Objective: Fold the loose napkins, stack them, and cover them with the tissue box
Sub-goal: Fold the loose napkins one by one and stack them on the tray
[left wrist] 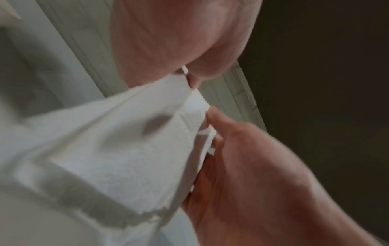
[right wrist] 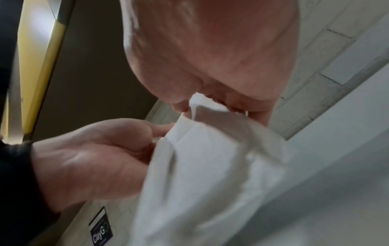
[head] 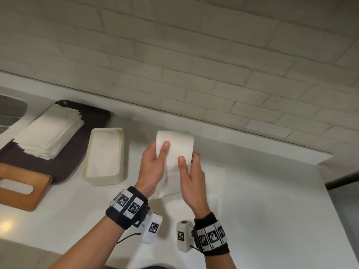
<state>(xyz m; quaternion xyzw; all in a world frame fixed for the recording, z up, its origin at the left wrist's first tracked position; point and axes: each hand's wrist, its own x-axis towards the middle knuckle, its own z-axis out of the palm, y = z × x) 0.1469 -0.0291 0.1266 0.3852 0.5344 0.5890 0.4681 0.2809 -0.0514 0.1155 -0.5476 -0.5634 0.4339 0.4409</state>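
A white counter (head: 252, 191) runs along a pale brick wall (head: 194, 55), and the work is laid out on it. On a dark board (head: 64, 167) at the left a stack of folded napkins (head: 48, 133) has already been built up — many layers can be made out at its stepped edges, so much of the folding looks done. Just right of the board an open cream box (head: 104, 156) lies with its hollow upward, and at the near left corner a tan piece with a slot (head: 21, 187) rests partly on the board; which of the two is meant as the tissue box cannot be told for certain, but neither has been set over the stack, so the covering step is judged still to come.

One napkin (head: 174, 152) is held up above the counter, bent over at its top and hanging loose below — its fold is judged unfinished. It is pinched near the left edge by the left hand (head: 153, 167) and near the right edge by the right hand (head: 192, 177), thumbs on the near face. No other loose napkins can be seen.
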